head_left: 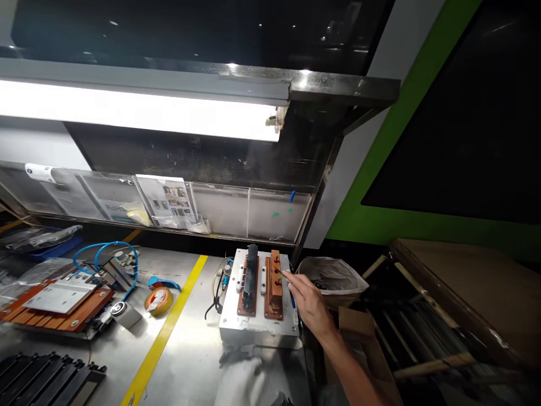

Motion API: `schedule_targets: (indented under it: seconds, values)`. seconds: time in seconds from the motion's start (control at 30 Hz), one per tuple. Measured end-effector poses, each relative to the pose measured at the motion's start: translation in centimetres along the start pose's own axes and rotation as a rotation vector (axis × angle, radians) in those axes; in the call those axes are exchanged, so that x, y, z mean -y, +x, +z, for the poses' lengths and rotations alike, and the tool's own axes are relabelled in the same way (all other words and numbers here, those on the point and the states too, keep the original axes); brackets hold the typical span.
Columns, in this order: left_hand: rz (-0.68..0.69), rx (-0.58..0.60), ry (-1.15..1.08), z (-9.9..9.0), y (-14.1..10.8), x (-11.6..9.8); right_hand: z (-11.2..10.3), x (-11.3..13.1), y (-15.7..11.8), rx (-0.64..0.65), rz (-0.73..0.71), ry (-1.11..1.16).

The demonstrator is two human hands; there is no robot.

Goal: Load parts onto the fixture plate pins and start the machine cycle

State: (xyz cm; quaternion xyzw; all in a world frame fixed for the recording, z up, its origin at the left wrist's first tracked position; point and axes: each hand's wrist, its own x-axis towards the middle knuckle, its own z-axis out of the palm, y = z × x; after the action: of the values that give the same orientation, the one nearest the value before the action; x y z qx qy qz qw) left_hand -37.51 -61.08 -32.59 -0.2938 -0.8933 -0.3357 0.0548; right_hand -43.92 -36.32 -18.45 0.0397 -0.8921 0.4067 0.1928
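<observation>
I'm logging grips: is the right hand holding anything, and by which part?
Can't tell: the right hand has its fingers at the brown block; anything pinched there is too small to make out.

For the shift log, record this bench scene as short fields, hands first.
Right hand: fingertips at the brown block; grip unclear
Left hand: apparently the pale blur at the bottom edge; grip unclear
Fixture: carries the brown block and a black part
Tape roll: left of the yellow stripe in the picture
Tube lamp: lit
</observation>
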Motion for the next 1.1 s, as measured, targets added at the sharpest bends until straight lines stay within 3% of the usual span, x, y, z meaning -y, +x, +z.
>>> schedule_targets:
  seconds: [0.03,0.07,0.13,0.17,0.23,0.33,0.57,0.73,0.97,1.1]
  values:
    - [0.009,-0.107,0.008,-1.0,1.6,0.5,0.5,0.7,0.6,0.035,-0.022,-0.029]
    - [0.042,-0.314,0.017,-2.0,3.5,1.0,1.2,1.4,1.0,0.069,-0.029,-0.061]
    - [0.1,-0.487,0.087,-4.0,7.5,1.8,2.5,2.8,1.5,0.134,-0.011,-0.162]
    - [0.097,-0.512,0.119,-4.9,9.4,2.0,3.2,3.3,1.6,0.161,0.006,-0.237]
    - [0.095,-0.439,0.152,-5.8,12.5,2.1,4.4,3.9,1.7,0.193,0.021,-0.411]
    - [0.074,-0.312,0.148,-5.4,15.1,2.3,5.3,3.7,1.8,0.203,-0.011,-0.574]
    - [0.097,-0.362,0.259,-2.6,14.9,3.7,6.0,2.1,1.5,0.238,-0.048,-0.553]
    - [0.176,-0.391,0.327,-2.0,14.2,4.5,6.4,1.8,1.7,0.252,-0.068,-0.593]
    - [0.074,-0.181,0.22,-3.0,14.9,4.5,6.3,1.6,2.7,0.271,-0.101,-0.618]
    - [0.116,-0.11,0.223,-4.0,15.3,4.0,6.5,1.5,3.0,0.276,-0.092,-0.632]
